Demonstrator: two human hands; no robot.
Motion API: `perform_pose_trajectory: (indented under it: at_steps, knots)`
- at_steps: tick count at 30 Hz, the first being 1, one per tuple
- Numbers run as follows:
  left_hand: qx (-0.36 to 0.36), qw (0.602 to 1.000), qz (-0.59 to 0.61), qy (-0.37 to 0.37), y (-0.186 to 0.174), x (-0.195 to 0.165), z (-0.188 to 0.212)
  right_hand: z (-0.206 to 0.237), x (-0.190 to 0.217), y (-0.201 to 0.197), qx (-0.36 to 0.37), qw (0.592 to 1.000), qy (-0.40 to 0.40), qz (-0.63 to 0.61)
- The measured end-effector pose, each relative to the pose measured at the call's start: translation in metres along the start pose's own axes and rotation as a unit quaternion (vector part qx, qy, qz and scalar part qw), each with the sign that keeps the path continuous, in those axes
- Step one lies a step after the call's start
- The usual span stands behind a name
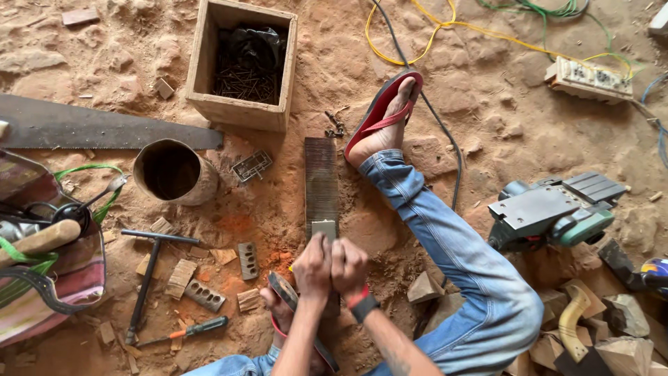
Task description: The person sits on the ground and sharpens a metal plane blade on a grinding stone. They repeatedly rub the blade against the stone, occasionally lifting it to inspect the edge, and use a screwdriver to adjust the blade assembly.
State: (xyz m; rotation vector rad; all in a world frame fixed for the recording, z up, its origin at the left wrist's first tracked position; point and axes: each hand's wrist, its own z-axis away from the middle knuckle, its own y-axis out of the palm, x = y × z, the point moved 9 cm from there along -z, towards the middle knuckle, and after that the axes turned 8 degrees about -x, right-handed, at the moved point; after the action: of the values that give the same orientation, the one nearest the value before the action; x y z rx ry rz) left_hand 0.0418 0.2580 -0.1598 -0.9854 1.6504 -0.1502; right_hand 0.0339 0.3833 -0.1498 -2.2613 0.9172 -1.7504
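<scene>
A long dark flat block (321, 177) lies on the sandy ground in front of me. A small grey metal blade (324, 228) rests flat on its near end. My left hand (312, 268) and my right hand (349, 267) sit side by side, fingers pressed down together on the blade's near part. The right wrist wears a red and black band (362, 303). My leg in blue jeans (445, 244) stretches out beside the block, its foot in a red sandal (381, 115). My other sandalled foot (284, 292) is tucked under my hands.
A wooden box of nails (209, 104) stands beyond, with a saw blade (104, 129) and a metal can (174, 170) at left. A T-shaped tool (149, 271), a screwdriver (198, 329), an electric planer (553, 209), wood offcuts (619, 320), cables and a power strip (590, 78) surround me.
</scene>
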Motion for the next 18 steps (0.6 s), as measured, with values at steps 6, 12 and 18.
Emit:
perform_pose_trajectory:
  at_steps: [6, 12, 18]
  knots:
    - [-0.041, 0.999, 0.020, 0.013, 0.029, 0.004, -0.069, -0.068, -0.012, 0.039, -0.011, 1.000, -0.019, -0.008]
    - [0.040, 0.999, -0.028, -0.009, 0.022, 0.003, -0.032, -0.029, 0.009, 0.011, 0.002, 0.998, -0.058, -0.028]
    - [-0.010, 0.996, -0.010, -0.092, 0.000, 0.014, 0.019, 0.008, -0.005, -0.006, 0.029, 0.999, 0.023, 0.018]
